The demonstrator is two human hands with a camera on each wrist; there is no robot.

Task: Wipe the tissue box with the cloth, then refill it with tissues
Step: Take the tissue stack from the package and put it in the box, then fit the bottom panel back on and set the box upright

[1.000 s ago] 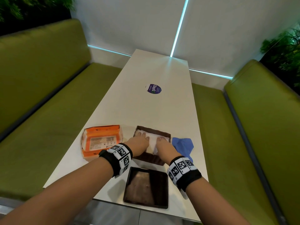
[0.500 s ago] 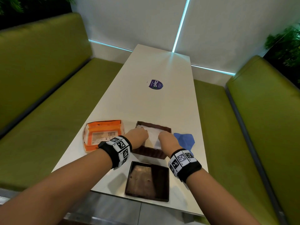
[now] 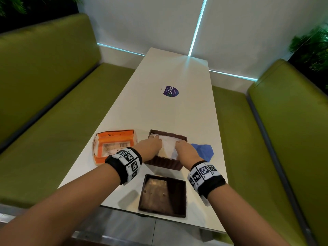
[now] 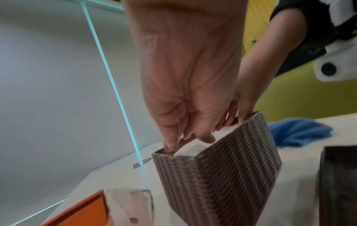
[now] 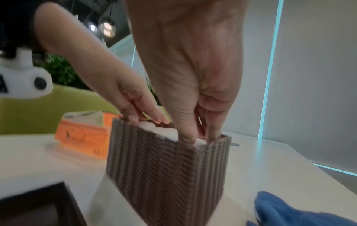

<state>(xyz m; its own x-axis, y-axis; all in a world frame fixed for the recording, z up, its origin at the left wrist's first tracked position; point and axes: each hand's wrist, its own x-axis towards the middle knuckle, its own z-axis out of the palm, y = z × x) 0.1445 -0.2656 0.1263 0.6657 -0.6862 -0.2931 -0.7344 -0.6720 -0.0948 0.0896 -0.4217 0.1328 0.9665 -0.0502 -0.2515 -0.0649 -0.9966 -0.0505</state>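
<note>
Grip: my left hand [image 3: 150, 146] and right hand [image 3: 186, 150] press straight fingers on tissues [image 3: 167, 145] inside the tissue box [image 3: 165, 163].
Advice: push corners evenly.

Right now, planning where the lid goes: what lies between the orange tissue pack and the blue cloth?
The brown tissue box, tissues inside, in the head view.

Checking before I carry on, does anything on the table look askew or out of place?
Nothing is spilled or damaged. The box lid lies apart by the table's near edge.
</note>
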